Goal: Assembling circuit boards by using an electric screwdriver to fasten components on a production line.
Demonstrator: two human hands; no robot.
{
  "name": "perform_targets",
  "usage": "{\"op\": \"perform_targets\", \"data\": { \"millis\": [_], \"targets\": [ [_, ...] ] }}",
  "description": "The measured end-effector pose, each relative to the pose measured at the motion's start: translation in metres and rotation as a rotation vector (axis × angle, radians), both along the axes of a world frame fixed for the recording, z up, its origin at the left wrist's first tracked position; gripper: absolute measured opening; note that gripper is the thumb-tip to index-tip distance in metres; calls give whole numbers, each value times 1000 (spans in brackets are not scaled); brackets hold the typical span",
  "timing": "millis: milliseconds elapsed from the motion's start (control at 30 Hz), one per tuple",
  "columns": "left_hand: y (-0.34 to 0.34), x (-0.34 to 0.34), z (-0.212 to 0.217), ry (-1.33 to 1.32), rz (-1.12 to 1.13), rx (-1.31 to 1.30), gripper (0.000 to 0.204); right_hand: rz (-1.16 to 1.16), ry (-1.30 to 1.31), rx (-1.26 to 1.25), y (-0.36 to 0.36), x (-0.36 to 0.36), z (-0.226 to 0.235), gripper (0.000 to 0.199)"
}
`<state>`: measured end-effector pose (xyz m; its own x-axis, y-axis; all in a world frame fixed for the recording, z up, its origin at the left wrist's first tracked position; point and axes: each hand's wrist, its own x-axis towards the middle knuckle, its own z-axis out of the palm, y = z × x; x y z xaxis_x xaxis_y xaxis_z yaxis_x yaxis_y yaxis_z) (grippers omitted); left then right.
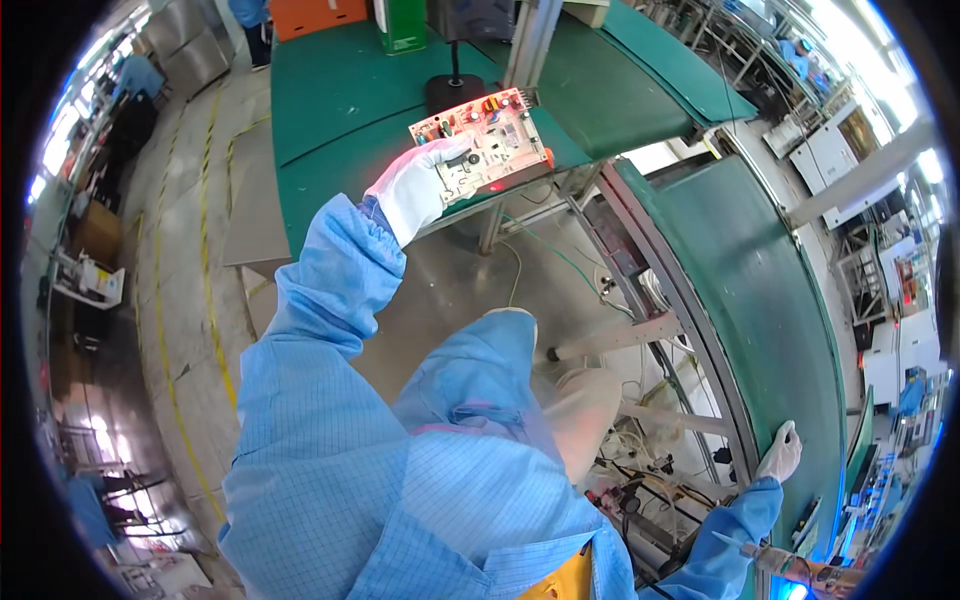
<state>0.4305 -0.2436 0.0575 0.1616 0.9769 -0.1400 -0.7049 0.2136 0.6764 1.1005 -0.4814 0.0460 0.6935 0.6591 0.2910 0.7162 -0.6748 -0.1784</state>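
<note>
Head view: the left hand [418, 190] holds a circuit board [483, 140] up over the green table [330, 110], long side slanting up to the right. The right hand [781, 452] rests flat and empty on the green belt [770, 300], far from the board.

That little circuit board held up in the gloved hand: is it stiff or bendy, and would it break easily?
The circuit board probably is stiff: it stays flat though the left hand grips only one edge. It seems light, being held out one-handed. The small upright parts on it look fragile, so rough handling could likely damage them.
</note>
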Motion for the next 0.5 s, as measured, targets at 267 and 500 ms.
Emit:
{"op": "perform_targets", "data": {
  "millis": [267,500],
  "targets": [
    [7,-30,-8,61,56,21,26,-4,-12,0,3,1,-2,62],
    [13,-27,10,106,118,8,25,3,-4,14,3,-2,-4,60]
  ]
}}
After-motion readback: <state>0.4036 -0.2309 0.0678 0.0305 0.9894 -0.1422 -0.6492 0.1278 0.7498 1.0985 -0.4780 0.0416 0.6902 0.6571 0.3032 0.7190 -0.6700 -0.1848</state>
